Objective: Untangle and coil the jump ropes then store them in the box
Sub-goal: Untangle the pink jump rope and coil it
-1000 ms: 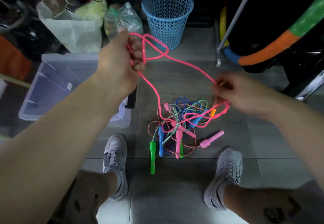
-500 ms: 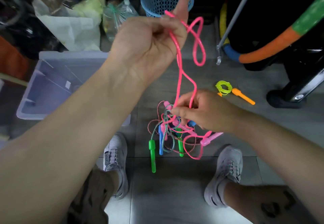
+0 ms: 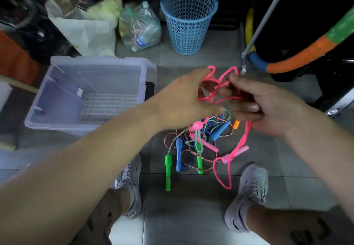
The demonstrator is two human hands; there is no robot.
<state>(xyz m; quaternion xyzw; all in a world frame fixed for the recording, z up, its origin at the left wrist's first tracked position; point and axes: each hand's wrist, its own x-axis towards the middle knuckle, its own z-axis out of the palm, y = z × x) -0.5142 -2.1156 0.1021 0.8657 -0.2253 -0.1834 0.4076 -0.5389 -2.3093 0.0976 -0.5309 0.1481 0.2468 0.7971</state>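
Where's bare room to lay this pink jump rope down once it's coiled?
Bare floor between the shoes, below the green handle; also the strip before the blue basket. The clear box looks empty. Crowded: the rope tangle.

I hold the thin pink plastic jump rope (image 3: pixel 241 149) bunched above the tangled heap of coloured jump ropes (image 3: pixel 195 143); the clear plastic box (image 3: pixel 95 60) stands open, leftward.

Grey square-tiled floor (image 3: pixel 191 216) ran back to a blue perforated plastic wastebasket (image 3: pixel 188 20) (beside a clear knotted bag of bottles (image 3: pixel 139 28)).
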